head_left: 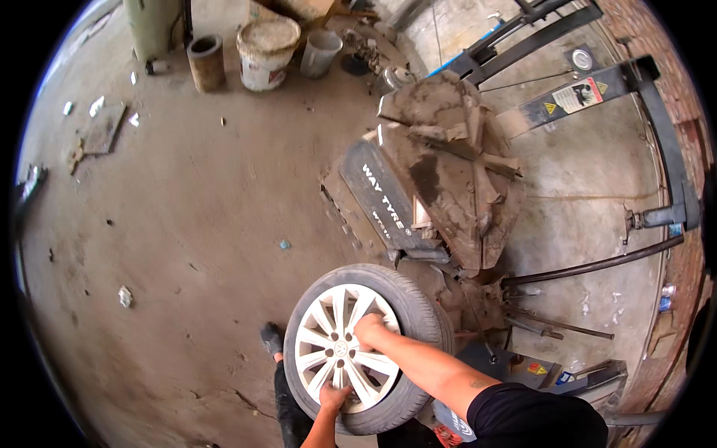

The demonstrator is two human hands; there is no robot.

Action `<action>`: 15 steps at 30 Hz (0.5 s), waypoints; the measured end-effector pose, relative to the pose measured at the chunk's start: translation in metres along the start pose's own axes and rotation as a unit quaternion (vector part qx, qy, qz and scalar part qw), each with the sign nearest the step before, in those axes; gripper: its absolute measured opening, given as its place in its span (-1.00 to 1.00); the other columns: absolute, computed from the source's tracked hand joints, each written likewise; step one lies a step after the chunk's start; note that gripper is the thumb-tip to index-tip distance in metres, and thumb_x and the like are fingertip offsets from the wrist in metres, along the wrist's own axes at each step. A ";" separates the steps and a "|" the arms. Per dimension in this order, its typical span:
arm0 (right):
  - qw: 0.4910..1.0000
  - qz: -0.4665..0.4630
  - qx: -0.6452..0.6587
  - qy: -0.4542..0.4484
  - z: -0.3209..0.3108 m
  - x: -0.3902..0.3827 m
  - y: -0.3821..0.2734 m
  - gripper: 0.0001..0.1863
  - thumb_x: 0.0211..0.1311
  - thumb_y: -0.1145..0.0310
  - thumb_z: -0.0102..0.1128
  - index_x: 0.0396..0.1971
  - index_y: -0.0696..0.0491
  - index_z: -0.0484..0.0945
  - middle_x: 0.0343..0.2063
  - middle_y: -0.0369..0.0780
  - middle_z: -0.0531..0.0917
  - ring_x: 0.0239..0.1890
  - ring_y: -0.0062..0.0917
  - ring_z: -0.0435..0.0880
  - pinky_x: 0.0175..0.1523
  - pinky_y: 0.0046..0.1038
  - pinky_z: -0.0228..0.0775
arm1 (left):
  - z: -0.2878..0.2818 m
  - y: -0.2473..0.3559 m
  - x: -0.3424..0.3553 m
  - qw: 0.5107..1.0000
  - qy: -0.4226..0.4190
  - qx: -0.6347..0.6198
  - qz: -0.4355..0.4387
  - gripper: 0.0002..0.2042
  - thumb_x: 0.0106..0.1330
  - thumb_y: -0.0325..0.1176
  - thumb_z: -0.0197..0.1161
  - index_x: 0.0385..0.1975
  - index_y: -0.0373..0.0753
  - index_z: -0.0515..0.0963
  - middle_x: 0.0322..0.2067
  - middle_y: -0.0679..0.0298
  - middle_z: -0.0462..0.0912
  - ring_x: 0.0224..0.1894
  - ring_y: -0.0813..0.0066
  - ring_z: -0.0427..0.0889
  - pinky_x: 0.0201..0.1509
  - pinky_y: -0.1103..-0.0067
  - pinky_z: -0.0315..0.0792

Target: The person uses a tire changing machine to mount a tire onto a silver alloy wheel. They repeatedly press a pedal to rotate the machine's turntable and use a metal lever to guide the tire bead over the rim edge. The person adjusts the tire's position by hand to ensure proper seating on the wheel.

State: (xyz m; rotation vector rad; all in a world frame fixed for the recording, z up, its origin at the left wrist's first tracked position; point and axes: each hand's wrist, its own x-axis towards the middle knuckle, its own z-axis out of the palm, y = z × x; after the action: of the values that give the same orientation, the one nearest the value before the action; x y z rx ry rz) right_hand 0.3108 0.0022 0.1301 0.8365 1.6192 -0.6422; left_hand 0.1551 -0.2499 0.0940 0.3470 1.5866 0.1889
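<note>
A car wheel (pixel 341 349), a black tyre on a silver multi-spoke rim, stands tilted in front of me with its outer face toward the left. My right hand (pixel 367 331) reaches over the tyre from the right and is closed at the upper spokes, its fingertips partly hidden in a gap. Lower on the rim, my left hand (pixel 334 397) grips a spoke near the bottom edge, with some fingers out of sight behind it. The tread shows along the wheel's right side.
A dirt-covered tyre-changing machine (pixel 441 172) stands just beyond the wheel, its black arm (pixel 590 93) reaching right. Buckets (pixel 267 63) and a brown cylinder (pixel 207 66) stand at the back. A flat plate (pixel 104 128) and litter lie on the dusty floor at left.
</note>
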 end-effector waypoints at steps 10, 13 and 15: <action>0.958 -0.141 0.067 0.242 -0.125 -0.227 -0.075 -0.64 -0.07 0.28 0.52 -0.20 0.06 0.84 -0.17 -0.08 0.85 -0.12 -0.23 0.87 -0.06 -0.17 0.74 | -0.121 0.027 -0.178 0.971 0.167 -0.119 0.125 -0.56 -0.12 -0.34 0.74 -0.28 -0.48 0.73 -0.39 0.08 0.81 -0.40 0.36 0.77 -0.23 0.38 0.66; 0.937 -0.142 0.105 0.303 -0.147 -0.321 -0.086 -0.68 -0.09 0.37 0.52 -0.25 0.10 0.83 -0.23 -0.06 0.85 -0.14 -0.20 0.88 -0.06 -0.16 0.74 | -0.156 0.036 -0.209 0.958 0.238 -0.012 0.156 -0.36 -0.14 -0.19 0.79 -0.04 -0.38 0.72 -0.18 0.12 0.81 -0.18 0.34 0.77 -0.08 0.38 0.66; 0.935 -0.138 0.118 0.304 -0.150 -0.391 -0.082 -0.68 -0.07 0.38 0.50 -0.25 0.15 0.81 -0.24 -0.04 0.84 -0.14 -0.19 0.88 -0.04 -0.14 0.74 | -0.151 0.050 -0.243 0.954 0.247 0.020 0.166 -0.27 -0.09 -0.13 0.75 0.08 -0.44 0.69 -0.11 0.03 0.82 -0.07 0.23 0.78 0.05 0.33 0.63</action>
State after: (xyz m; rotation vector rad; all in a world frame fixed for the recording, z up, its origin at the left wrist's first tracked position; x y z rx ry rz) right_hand 0.1961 0.0006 0.5410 1.0616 2.2798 -0.8399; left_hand 0.0139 -0.2699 0.3468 0.6349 2.0194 0.5359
